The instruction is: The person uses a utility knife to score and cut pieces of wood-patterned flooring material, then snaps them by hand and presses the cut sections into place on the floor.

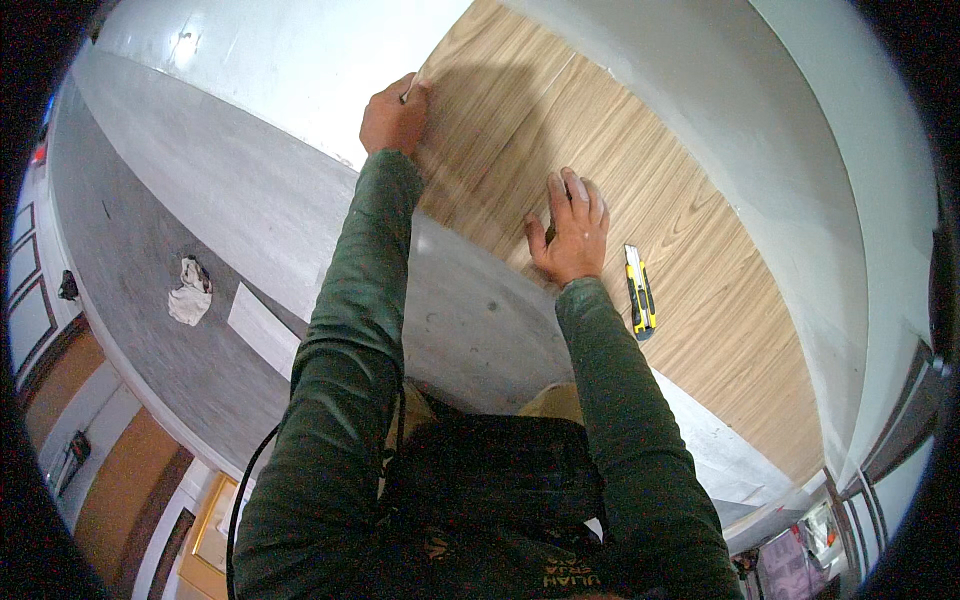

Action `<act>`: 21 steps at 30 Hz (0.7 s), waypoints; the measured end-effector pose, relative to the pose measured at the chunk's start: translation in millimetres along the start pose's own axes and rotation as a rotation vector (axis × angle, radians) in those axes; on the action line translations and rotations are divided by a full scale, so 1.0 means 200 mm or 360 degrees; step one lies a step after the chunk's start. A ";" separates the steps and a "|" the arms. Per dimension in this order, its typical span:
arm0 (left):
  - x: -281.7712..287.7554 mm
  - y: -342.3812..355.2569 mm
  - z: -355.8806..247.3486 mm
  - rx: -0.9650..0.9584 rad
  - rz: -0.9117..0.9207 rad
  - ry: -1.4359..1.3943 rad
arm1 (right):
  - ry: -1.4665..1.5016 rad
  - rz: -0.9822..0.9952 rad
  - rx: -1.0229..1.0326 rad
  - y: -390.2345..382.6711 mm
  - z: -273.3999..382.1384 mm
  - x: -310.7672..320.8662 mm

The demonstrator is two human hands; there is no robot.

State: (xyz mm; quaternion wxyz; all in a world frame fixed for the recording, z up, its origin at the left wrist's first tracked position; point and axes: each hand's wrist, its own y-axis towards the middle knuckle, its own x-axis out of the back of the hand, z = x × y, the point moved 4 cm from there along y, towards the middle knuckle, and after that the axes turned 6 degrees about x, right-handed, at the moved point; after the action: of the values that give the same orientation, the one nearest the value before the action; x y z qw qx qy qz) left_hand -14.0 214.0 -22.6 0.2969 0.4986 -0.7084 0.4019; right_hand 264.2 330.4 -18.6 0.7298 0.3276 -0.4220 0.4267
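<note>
A wood-grain surface [690,230] with thin seam lines runs from the upper middle to the lower right. My left hand [393,118] is closed at its left edge, beside the white surface. A small pale bit shows between the left fingers; what they grip is mostly hidden. My right hand [573,228] lies on the wood grain near its front edge, fingers stretched out and slightly apart, holding nothing. Just right of that hand lies a yellow and black utility knife [640,292], with a length of blade showing at its far end.
A grey surface [480,300] lies between my arms. To the left are a crumpled whitish cloth [190,292] and a flat white strip [262,325]. A pale curved-looking wall [780,170] borders the wood grain on the right. Framed panels [30,270] stand at far left.
</note>
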 end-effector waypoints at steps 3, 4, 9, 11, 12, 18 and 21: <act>0.00 -0.02 0.01 0.0066 0.0011 0.0035 | 0.0026 0.0003 0.0007 0.00 0.00 0.00; 0.00 -0.04 0.00 0.0094 0.0010 0.0049 | 0.0043 -0.0001 0.0008 0.00 -0.01 0.00; -0.01 -0.03 -0.01 0.0083 -0.0045 0.0015 | 0.0056 -0.0012 0.0009 0.00 0.00 0.01; -0.02 -0.03 -0.05 0.0063 -0.0034 0.0042 | 0.0030 -0.0006 0.0010 -0.01 -0.02 0.01; -0.01 -0.03 -0.05 0.0049 -0.0042 0.0065 | 0.0031 0.0005 0.0011 -0.01 -0.01 0.01; -0.09 0.02 0.04 -0.0379 -0.0397 0.0385 | -0.0080 0.0045 0.0012 -0.02 0.01 -0.04; -0.11 0.00 0.04 -0.0453 -0.0565 0.0440 | -0.0060 0.0007 0.0046 0.01 0.02 -0.02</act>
State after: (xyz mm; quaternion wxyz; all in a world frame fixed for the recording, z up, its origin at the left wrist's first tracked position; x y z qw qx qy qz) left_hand -8.1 217.3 -44.5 0.5237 0.5087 -0.6120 0.3042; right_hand 259.5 326.1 -20.7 0.7160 0.3452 -0.4302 0.4279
